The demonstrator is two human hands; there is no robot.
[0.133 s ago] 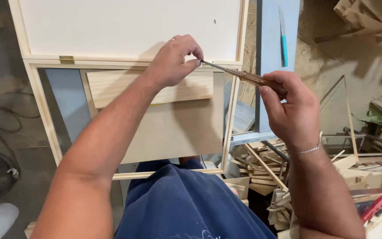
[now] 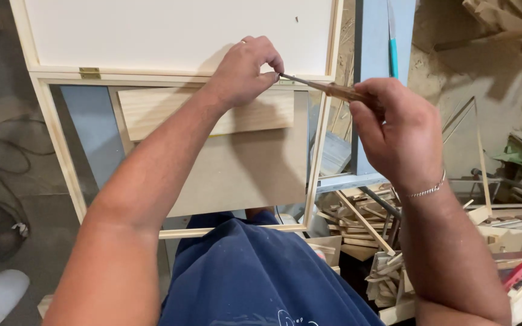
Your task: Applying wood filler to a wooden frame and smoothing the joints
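Nearest the camera: blue shirt front (image 2: 255, 278), both forearms reaching away over it.

Right hand (image 2: 400, 130) is closed around the brown wooden handle of a slim awl-like tool (image 2: 333, 90); fingers wrapped, thumb on top, handle mostly buried in the fist. The thin metal shaft runs up-left from the handle to the left hand.

Left hand (image 2: 246, 69) is bunched, thumb and forefinger pinched together right at the tool's tip, pressed on the top rail of the pale wooden frame (image 2: 55, 139). Whether something small sits in the pinch I cannot tell; the fingertips hide it.

Handling, by judgement: the tool looks light and stiff, with a sharp tip, so it is best held by the wooden handle with fingers kept beside the point, not ahead of it. The frame is thin softwood strip, light, likely to flex or split near the corner; better supported along the rail than lifted by one slat.

Beyond the frame's opening: a plain wood block (image 2: 170, 111) on a beige board. A small brass hinge (image 2: 90, 73) joins the frame to the white panel (image 2: 176, 30) farther off.

Far right: heaped wood offcuts (image 2: 370, 241), a teal-handled tool (image 2: 393, 54) against a grey upright.
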